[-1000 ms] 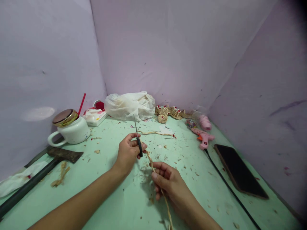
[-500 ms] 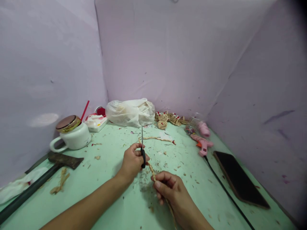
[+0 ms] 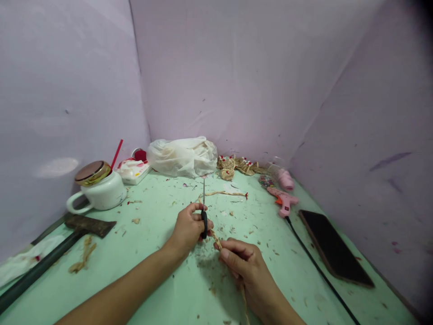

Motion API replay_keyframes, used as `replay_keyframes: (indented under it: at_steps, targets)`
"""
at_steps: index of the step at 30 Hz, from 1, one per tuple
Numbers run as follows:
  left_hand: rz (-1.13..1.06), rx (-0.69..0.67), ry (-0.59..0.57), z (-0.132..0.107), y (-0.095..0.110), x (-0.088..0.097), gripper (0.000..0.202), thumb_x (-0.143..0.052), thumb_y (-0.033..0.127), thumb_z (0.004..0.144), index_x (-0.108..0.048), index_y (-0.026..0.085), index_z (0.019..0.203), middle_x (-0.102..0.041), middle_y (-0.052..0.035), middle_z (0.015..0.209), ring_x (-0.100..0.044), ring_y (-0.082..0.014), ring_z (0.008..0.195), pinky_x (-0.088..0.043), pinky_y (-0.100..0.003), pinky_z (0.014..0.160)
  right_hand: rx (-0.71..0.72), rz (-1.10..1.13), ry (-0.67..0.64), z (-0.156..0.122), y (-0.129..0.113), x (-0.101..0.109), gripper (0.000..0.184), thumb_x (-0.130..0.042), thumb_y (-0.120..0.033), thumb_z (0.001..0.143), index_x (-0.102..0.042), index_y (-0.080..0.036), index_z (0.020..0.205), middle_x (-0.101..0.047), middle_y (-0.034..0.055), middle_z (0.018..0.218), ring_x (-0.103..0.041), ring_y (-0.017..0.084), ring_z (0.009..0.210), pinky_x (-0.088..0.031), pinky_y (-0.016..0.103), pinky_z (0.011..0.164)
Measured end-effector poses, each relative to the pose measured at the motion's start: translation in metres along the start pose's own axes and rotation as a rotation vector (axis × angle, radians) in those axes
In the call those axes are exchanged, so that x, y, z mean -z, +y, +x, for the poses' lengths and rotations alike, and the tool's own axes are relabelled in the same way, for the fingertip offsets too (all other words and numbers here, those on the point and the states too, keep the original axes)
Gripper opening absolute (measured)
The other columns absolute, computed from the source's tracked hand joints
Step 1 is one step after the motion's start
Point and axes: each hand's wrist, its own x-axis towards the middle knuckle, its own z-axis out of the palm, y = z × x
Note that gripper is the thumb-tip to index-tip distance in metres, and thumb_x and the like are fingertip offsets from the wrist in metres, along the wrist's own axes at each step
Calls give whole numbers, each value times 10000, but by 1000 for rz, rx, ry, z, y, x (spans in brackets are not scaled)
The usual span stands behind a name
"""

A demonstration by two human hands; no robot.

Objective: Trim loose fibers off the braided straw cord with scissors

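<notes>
My left hand (image 3: 187, 229) is closed around black-handled scissors (image 3: 204, 223), whose thin blades point away toward the back wall. Between my hands runs a plaited straw-coloured cord (image 3: 216, 239). One stretch of it reaches the left fingers, which also seem to pinch it. My right hand (image 3: 246, 266) pinches the plait between thumb and fingers, and a loose tail hangs below it toward the front. Beyond the left hand, a length of the cord lies on the table, with red at its far end. Whether the blades are parted cannot be made out.
On the left stand a white mug (image 3: 104, 193) with a lidded jar on top and a hammer-like axe (image 3: 89, 225). A plastic bag (image 3: 184, 156) and woven straw ornaments (image 3: 228, 169) sit at the back. To the right lie a pink glue gun (image 3: 284, 202) and a phone (image 3: 334, 248).
My right hand has shifted slightly to the right along with the plait. The left hand with the scissors stays nearly in place. The whole view has turned a little.
</notes>
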Motion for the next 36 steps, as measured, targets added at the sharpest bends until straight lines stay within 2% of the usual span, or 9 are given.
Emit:
replay_keyframes:
  at_steps: [4,8,12,15,19,22,25,31,36]
  targets:
    - [13,-2,-16,-1,1,0,385,-619,140,545,-430,172,879,-560,52,508,-520,-105,417,-322,-159,330,-129,92,9,2,0,2,274,-710,-312,581,-680,-124,778,-448,-43,472,-193,9,374,-83,192,373]
    - [32,-6,-58,-4,0,-2,386,-623,183,561,-421,174,890,-564,45,515,-524,-108,422,-333,-165,344,-79,104,48,2,-3,2,220,-714,-293,571,-671,-104,675,-368,-67,413,-205,12,374,-90,181,364]
    - [116,-30,-96,-3,0,-3,348,-598,272,606,-423,168,888,-551,39,513,-500,-111,387,-315,-178,322,-82,76,61,4,-3,4,206,-700,-273,580,-674,-105,697,-453,-36,457,-279,25,378,-113,169,344]
    - [161,-80,-46,-2,5,4,323,-589,304,628,-437,166,878,-506,56,491,-489,-105,401,-334,-184,356,-95,122,171,8,-2,9,214,-699,-256,575,-676,-111,731,-492,-19,490,-354,48,413,-176,155,337]
    - [561,-392,-57,-15,10,15,299,-571,277,655,-477,183,923,-511,47,555,-491,-105,497,-397,-222,505,-51,222,302,12,-3,16,248,-724,-234,536,-674,-106,743,-502,-18,512,-400,64,452,-242,151,344]
    - [1014,-691,-194,-29,7,16,367,-498,220,674,-485,184,1039,-592,-26,747,-545,-161,645,-419,-282,614,-16,270,328,12,-7,19,247,-729,-228,525,-671,-105,732,-502,-23,503,-384,59,431,-236,156,337]
    - [1335,-826,-291,-37,2,10,498,-446,219,686,-433,164,1181,-585,-89,847,-552,-227,722,-428,-344,627,5,281,344,10,-11,19,229,-715,-205,533,-670,-116,740,-482,-40,457,-346,49,397,-236,162,344]
    - [1549,-785,-213,-39,-1,3,564,-401,238,725,-359,126,1276,-560,-130,887,-543,-247,725,-444,-371,612,69,152,346,4,-14,15,189,-690,-231,576,-675,-129,735,-477,-38,484,-346,55,412,-244,179,359]
    - [1595,-684,-246,-38,3,2,579,-377,221,734,-323,112,1300,-563,-133,887,-556,-242,692,-450,-373,590,229,-120,302,2,-12,17,140,-644,-264,660,-686,-160,742,-478,-28,596,-337,50,427,-269,200,378]
